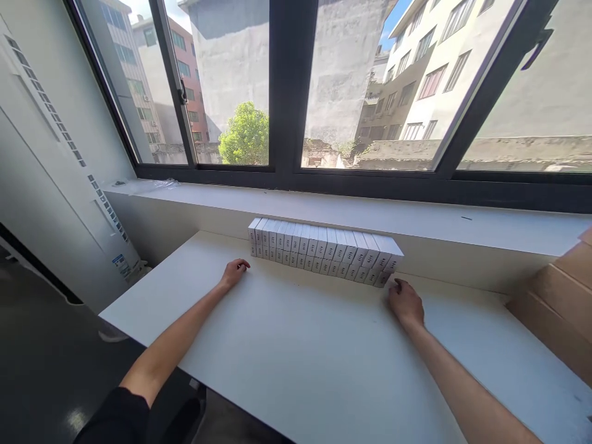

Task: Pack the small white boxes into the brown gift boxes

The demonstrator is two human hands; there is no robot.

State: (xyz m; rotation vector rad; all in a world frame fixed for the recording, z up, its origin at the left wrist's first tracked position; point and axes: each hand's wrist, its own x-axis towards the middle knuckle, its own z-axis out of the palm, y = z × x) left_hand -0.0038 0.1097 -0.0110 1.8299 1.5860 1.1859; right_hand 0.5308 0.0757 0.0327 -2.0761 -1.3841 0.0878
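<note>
Beside the box row, left hand and right hand lie empty on open table.

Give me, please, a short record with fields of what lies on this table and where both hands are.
setting: white table below a windowsill
boxes: row of small white boxes, seemingly two layers, along the table's back edge
left hand: rests on the table by the row's left end, fingers curled, holds nothing
right hand: rests on the table at the row's right end, fingertips by the last box; contact unclear
rest: cardboard cartons at the right; white air conditioner at the left
</note>
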